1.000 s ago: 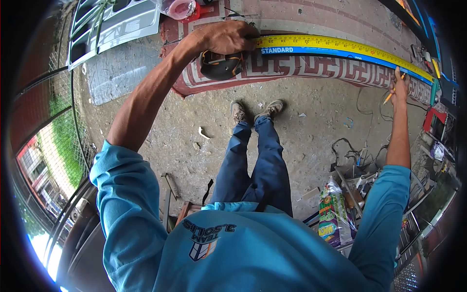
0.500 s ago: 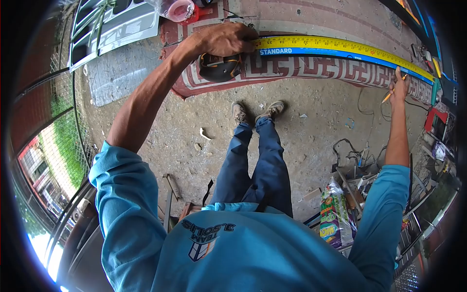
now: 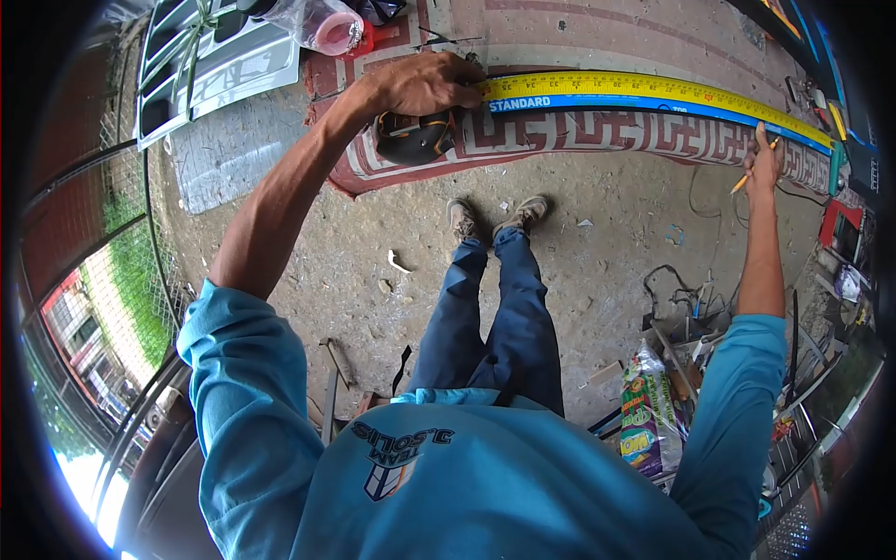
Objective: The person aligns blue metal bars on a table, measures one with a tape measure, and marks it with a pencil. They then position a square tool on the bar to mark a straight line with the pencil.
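A yellow measuring tape (image 3: 644, 88) is stretched along a blue strip marked STANDARD (image 3: 597, 101), both over the patterned table edge. At the left end of the tape my left hand (image 3: 429, 84) has its fingers curled round the tape by its black case (image 3: 411, 138), which hangs just below. My right hand (image 3: 764, 162) is at the strip's lower edge near the far right, a finger touching it. A yellow pencil (image 3: 741, 183) sticks out between the closed fingers of that hand.
A metal sink (image 3: 224, 70) with long green leaves on it stands at the upper left, beside a pinkish-red container (image 3: 341, 35). Cables (image 3: 665, 273), a printed bag (image 3: 644, 411) and scrap pieces lie on the ground at the right. A red object (image 3: 840, 224) is near the tape's right end.
My left hand and the tape case have shifted slightly left. The blue strip's left end also appears a little further left. My right hand stays almost in place with the pencil.
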A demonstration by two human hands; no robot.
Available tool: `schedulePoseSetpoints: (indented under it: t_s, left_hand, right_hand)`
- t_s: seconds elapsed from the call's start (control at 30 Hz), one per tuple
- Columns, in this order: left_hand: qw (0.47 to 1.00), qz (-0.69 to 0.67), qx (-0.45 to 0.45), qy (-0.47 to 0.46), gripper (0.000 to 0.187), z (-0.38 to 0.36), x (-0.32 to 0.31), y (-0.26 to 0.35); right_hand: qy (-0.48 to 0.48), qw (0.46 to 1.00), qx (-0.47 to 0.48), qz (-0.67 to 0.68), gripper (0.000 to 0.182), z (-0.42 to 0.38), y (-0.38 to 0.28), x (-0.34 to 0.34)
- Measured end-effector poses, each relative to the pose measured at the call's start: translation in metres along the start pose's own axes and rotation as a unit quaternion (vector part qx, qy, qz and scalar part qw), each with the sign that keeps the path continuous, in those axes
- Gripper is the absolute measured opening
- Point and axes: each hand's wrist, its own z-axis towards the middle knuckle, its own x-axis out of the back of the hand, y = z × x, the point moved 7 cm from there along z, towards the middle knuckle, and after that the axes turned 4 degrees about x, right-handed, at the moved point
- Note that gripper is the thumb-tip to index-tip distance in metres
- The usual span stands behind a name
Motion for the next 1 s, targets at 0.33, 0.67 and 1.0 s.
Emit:
schedulePoseSetpoints:
  t_s: [0.33, 0.67, 1.0]
  left_hand:
    - [1.0, 0.023, -0.004, -0.014, 0.052, 0.0, 0.0, 0.006]
    - [0.999, 0.025, -0.009, -0.019, 0.049, -0.002, 0.0, 0.009]
    - [0.999, 0.002, -0.005, -0.046, 0.047, 0.0, 0.001, 0.01]
  right_hand:
    - [0.0, 1.0, -0.01, 0.005, 0.081, 0.003, 0.004, 0.0]
    - [-0.007, 1.0, -0.005, 0.01, 0.085, 0.003, 0.004, 0.0]
    - [0.03, 0.999, 0.0, 0.017, 0.046, -0.006, -0.001, -0.001]
